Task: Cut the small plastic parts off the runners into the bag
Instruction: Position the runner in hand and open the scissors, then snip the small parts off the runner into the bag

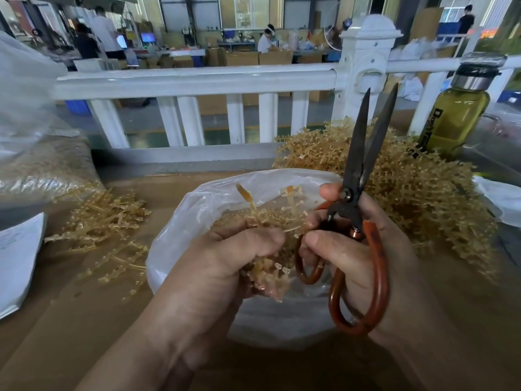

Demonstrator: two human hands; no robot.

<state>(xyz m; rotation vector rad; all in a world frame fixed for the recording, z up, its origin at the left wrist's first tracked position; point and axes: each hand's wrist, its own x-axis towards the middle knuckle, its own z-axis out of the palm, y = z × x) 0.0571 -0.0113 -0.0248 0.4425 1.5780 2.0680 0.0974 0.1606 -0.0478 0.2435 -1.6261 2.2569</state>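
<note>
Left hand (pixel 239 258) is gripping a bunch of amber plastic runners (pixel 265 273), stems pointing up over the clear plastic bag (pixel 180 221) at frame centre. Right hand (pixel 346 249) is holding red-handled steel scissors (pixel 358 198), blades slightly parted, pointing up, just right of the stems, not yet on them.

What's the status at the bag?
Left hand grips runners over bag. Right hand holds scissors, blades apart, pointing up. Blades clear of runners.

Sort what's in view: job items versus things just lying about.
Job: scissors in right hand; runners in left hand; bag; runner pile beside it.
Lying about: bottle; paper sheet; white railing.
</note>
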